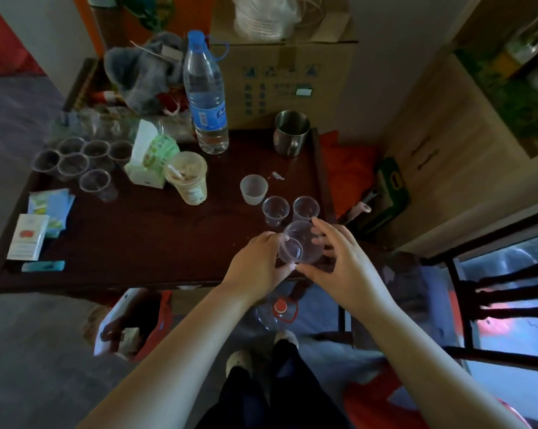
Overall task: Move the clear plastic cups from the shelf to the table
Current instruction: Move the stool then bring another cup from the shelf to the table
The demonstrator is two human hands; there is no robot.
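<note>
Both my hands grip a clear plastic cup (300, 243), apparently nested cups, just above the near right edge of the dark wooden table (143, 236). My left hand (255, 261) grips its left side and my right hand (338, 258) wraps its right side. Just beyond stand two clear cups (275, 210) (305, 208) and a frosted white cup (254, 188). A cluster of several clear cups (75, 161) stands at the table's far left.
A water bottle (206, 94), steel mug (290, 133), tissue pack (151, 156) and yellowish lidded cup (188, 176) stand on the table. A cardboard box (280, 85) sits behind. A dark chair (493, 289) is at right, a wooden cabinet (447, 134) beyond.
</note>
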